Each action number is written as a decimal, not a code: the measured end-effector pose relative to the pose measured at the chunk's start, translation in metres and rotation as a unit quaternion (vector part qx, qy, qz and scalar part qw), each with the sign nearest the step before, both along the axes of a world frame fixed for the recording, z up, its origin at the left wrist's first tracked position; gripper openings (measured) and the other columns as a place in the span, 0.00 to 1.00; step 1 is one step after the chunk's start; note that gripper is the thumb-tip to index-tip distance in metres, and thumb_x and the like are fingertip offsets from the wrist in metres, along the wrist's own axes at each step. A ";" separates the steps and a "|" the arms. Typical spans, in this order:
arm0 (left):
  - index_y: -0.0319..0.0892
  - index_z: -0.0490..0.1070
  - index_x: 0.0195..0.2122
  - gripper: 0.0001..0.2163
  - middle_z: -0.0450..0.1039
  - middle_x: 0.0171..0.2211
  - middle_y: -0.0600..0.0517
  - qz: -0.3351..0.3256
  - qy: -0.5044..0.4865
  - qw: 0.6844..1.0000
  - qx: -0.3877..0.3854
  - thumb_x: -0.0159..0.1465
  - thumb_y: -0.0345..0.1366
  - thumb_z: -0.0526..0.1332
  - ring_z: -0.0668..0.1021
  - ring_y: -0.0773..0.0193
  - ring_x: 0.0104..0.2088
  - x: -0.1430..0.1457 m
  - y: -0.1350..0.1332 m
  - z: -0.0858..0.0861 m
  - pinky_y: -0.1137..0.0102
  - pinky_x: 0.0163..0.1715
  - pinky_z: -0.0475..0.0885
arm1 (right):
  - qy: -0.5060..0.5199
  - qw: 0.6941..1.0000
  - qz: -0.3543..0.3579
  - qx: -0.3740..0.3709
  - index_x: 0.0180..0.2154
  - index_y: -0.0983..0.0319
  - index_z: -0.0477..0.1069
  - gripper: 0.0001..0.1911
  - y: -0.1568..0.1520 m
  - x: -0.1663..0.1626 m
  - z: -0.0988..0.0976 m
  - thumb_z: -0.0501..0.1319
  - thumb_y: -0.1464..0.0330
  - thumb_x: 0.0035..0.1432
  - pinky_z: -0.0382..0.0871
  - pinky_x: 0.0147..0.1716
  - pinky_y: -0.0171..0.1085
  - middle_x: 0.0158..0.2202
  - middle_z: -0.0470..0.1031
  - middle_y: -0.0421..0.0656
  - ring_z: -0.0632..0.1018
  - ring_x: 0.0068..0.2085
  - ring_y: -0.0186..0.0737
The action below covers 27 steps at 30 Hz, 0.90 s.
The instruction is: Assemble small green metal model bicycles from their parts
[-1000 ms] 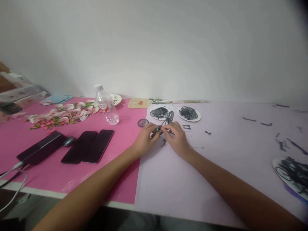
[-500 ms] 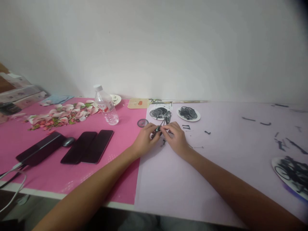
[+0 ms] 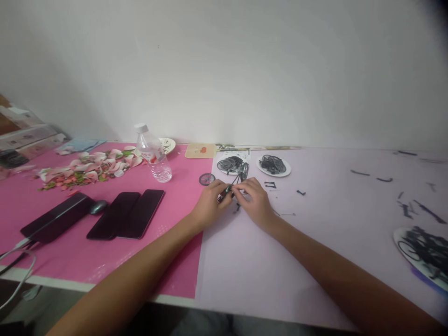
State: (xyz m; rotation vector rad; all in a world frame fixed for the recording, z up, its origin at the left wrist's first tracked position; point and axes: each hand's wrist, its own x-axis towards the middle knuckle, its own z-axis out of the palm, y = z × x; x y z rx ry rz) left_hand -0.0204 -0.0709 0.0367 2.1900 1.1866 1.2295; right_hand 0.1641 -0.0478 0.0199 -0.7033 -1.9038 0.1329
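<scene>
Between both hands is a small black model bicycle (image 3: 244, 173), partly built, with a spoked wheel at its far end. My left hand (image 3: 210, 203) pinches the near part of it between thumb and fingers. The fingertips of my right hand (image 3: 254, 201) close on the same spot from the other side, and they hide what exactly they grip. A loose spoked wheel (image 3: 206, 179) lies just left of my left hand. Beneath the hands sits a small dark part (image 3: 238, 206). A black frame-shaped piece (image 3: 270, 185) lies right of my right hand.
White plates of black parts stand behind the hands (image 3: 288, 171) and at far right (image 3: 399, 237). Loose pieces (image 3: 385, 179) are scattered on the right. To the left are a water bottle (image 3: 154, 156), two phones (image 3: 140, 214), a black power bank (image 3: 58, 217) and pink petals (image 3: 91, 165).
Both hands stay almost in place on the model bicycle, with only slight finger movement. The whole view has shifted very slightly.
</scene>
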 end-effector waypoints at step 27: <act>0.41 0.79 0.46 0.09 0.72 0.34 0.49 0.005 -0.001 1.000 0.003 0.69 0.30 0.59 0.73 0.60 0.36 0.002 -0.002 0.001 0.66 0.38 0.71 | 0.009 0.999 -0.024 -0.037 0.42 0.56 0.76 0.04 -0.002 -0.002 -0.002 0.63 0.71 0.68 0.75 0.41 0.48 0.36 0.79 0.44 0.75 0.41 0.47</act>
